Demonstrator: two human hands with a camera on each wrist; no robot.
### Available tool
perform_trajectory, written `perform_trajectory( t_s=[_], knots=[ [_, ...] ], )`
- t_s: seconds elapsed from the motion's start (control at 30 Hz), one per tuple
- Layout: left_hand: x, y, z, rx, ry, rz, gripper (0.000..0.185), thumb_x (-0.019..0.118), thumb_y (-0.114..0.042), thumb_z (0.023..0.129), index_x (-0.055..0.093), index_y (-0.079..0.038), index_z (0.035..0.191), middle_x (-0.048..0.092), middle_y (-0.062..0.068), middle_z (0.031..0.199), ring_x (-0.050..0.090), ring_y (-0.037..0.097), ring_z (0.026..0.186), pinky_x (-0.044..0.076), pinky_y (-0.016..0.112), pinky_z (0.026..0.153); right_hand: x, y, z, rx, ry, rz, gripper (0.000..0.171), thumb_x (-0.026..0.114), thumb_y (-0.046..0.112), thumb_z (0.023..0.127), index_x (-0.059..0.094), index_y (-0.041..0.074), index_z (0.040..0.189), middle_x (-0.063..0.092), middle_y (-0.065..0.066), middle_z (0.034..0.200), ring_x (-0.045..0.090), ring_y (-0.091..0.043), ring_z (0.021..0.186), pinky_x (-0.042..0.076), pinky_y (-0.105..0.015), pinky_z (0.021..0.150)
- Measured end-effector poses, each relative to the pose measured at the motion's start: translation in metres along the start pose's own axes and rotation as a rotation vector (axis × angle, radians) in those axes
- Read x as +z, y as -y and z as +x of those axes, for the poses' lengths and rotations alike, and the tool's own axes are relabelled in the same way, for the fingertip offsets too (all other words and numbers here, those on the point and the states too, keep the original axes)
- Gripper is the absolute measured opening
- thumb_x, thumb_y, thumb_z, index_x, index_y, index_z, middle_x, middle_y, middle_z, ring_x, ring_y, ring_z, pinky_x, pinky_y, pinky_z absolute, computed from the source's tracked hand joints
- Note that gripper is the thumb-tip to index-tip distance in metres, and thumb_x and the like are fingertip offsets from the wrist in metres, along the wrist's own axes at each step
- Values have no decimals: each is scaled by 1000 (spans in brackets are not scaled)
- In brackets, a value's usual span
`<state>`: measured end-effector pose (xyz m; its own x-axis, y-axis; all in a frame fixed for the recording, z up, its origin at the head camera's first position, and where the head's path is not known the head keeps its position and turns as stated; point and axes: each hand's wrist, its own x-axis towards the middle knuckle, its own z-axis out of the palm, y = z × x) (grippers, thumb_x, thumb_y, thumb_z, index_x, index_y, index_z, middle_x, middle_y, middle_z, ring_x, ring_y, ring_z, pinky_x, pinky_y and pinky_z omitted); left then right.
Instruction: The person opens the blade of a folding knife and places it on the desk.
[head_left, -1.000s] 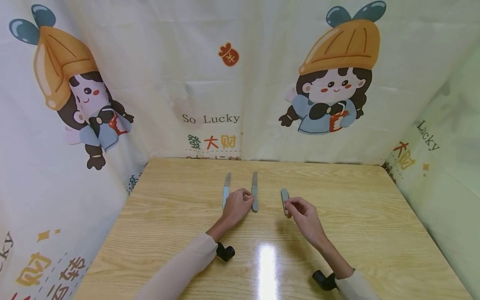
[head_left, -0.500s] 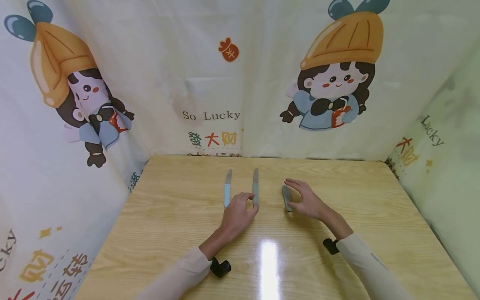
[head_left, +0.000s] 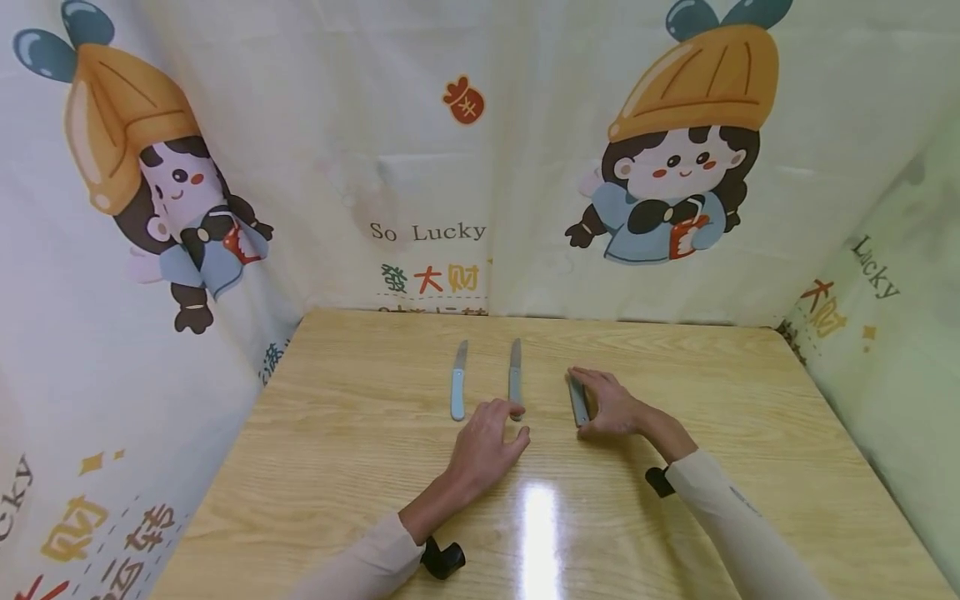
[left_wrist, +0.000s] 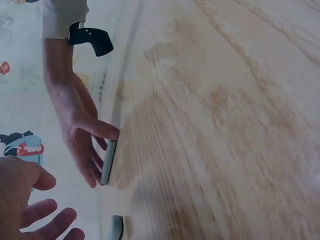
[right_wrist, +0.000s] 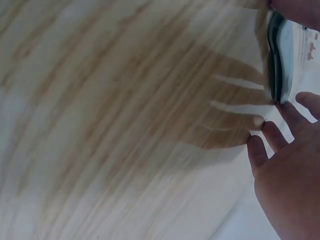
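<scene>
On the table lie two unfolded folding knives, blades pointing away: a light blue one (head_left: 457, 392) at left and a grey one (head_left: 515, 383) in the middle. To their right is a grey folded folding knife (head_left: 579, 402). My right hand (head_left: 611, 407) holds it lengthwise, thumb at the near end and fingertips at the far end; the right wrist view shows this knife (right_wrist: 286, 60) standing on its edge between thumb and fingers. My left hand (head_left: 487, 442) is by the grey knife's handle end, thumb and fingers spread apart, holding nothing.
The wood-grain table (head_left: 337, 467) meets a printed curtain (head_left: 525, 167) along its back edge, with more curtain at both sides. Black wrist cameras (head_left: 444, 560) hang under the forearms. A bright light reflection lies at the table's front.
My left hand has let go of the unfolded grey knife and drawn back toward me, its fingers spreading. The right hand has shifted its fingers from the folded knife's near part to span both ends.
</scene>
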<state>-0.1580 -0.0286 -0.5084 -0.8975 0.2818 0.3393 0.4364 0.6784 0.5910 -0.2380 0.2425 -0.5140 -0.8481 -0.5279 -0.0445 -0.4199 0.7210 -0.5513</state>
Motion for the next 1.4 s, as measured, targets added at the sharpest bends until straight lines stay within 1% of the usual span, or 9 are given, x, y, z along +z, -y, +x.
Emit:
perform_trajectory(
  t_s=[0.27,0.47,0.6,0.73,0.93,1.0,1.13,1.2,1.4],
  knots=[
    [3,-1,-6,22,20,0,24,67,-21,98,70,-8,118,67,2,113,60,22,112,56,39,82,-3,1,-4,46,5,66,106,87,17,72,27,-6,156,38,-29,149,31,-48,134,36,-65,102],
    [3,1,-9,51,51,34,26,68,-20,97,69,-8,120,66,5,119,61,23,115,56,41,85,-3,1,-6,33,-11,92,105,88,19,74,27,-7,156,39,-28,148,33,-48,133,36,-65,102],
    [2,1,-9,40,58,2,28,67,-21,99,68,-7,123,66,6,121,61,23,117,55,42,88,-3,3,-9,22,-21,101,104,88,20,76,26,-8,155,38,-30,149,32,-49,135,33,-67,104],
    [1,1,-9,0,83,-67,33,64,-22,101,66,-5,129,66,5,121,61,22,115,55,41,89,-4,6,-13,11,-36,121,104,89,19,77,27,-7,156,36,-29,151,32,-48,136,32,-67,106],
    [0,1,-9,-76,119,-205,37,61,-23,103,62,-3,135,66,4,122,62,21,112,54,41,88,-2,17,-17,-17,-52,160,103,91,13,74,30,-3,156,35,-27,151,33,-46,135,36,-66,104],
    [1,3,-8,-115,144,-308,38,60,-22,103,61,-1,136,66,4,121,62,21,111,54,40,88,-1,22,-18,-29,-55,159,103,92,12,74,31,-2,156,35,-27,151,32,-46,136,35,-66,105],
    [3,7,-4,-196,173,-577,38,59,-18,104,60,9,132,68,11,115,66,26,106,55,37,88,-1,35,-19,-68,-57,135,102,92,12,74,33,-1,155,36,-25,152,31,-45,138,34,-66,106],
    [0,3,-2,-223,174,-690,36,59,-12,103,59,14,128,68,19,111,67,34,102,56,40,86,-1,42,-20,-76,-57,120,101,91,13,74,33,1,156,36,-23,152,31,-43,139,35,-65,106],
    [1,0,-1,-311,185,-884,37,59,-7,102,55,18,129,66,28,108,68,45,94,59,52,76,1,58,-26,-105,-61,103,101,91,14,75,32,8,157,36,-18,153,32,-39,139,39,-63,103]
  ],
)
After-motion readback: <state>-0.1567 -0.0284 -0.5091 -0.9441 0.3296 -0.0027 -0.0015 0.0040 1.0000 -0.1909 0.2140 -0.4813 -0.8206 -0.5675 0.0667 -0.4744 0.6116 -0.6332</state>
